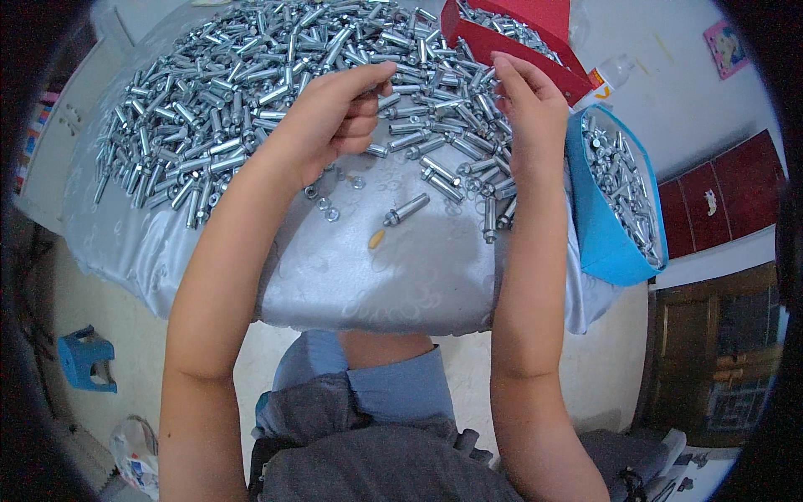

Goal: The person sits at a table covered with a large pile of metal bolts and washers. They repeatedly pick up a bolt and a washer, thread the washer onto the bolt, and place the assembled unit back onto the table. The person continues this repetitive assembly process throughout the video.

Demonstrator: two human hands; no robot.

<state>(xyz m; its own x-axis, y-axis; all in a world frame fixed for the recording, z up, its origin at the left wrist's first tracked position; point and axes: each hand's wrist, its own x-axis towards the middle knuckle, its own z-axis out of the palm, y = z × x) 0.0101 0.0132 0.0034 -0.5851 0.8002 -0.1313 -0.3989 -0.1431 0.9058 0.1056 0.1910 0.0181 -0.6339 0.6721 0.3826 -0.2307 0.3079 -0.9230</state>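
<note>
A wide heap of silver expansion bolts (226, 100) with metal sleeves covers the far part of the table. Over its middle, my left hand (335, 117) is closed, with thumb and forefinger stretched to the right and the other fingers curled under. A bolt end shows beside those fingers, but I cannot tell whether it is held. My right hand (537, 109) is over the heap's right side, in front of a red box (523, 52). Its thumb and fingers are pressed together; anything between them is hidden. A single bolt (406, 209) lies nearer to me, beside several loose nuts (332, 214).
The red box holds more bolts, as does a blue fabric bin (592, 226) at the table's right edge. A clear bottle (615, 71) lies behind them. A shiny grey cloth (368, 289) covers the table. On the floor at left stands a blue stool (86, 360).
</note>
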